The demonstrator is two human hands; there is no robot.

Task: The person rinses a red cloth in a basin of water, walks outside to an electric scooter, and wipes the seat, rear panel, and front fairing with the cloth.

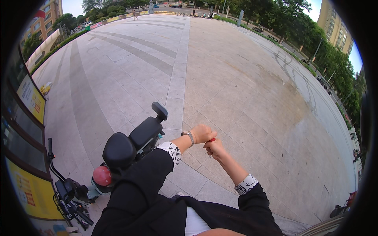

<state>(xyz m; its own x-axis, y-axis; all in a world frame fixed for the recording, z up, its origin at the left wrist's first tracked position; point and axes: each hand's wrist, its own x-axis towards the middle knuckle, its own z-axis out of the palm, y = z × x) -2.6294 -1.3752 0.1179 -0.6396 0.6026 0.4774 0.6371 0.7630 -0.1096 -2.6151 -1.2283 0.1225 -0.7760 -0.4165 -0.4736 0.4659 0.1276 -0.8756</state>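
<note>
My left hand (202, 134), with a metal-banded wristwatch (189, 138) at the wrist, is curled in front of my body. Just below and right of it, my right hand (215, 148) is closed in a fist around a small red object (212, 139). Only a bit of red shows at the top of that fist, so its kind cannot be told. The left fingers meet the right hand at this red piece; whether they grip it is hidden. Both wrists come out of patterned black-and-white cuffs (247, 184) on black sleeves.
An electric scooter stands close on my left, with a black saddle (119, 149), rear seat (146, 132), backrest (159, 111) and handlebar (50, 149). A round red helmet-like thing (102, 176) is by the saddle. Glass doors (25, 141) line the left; paving (236, 97) spreads ahead.
</note>
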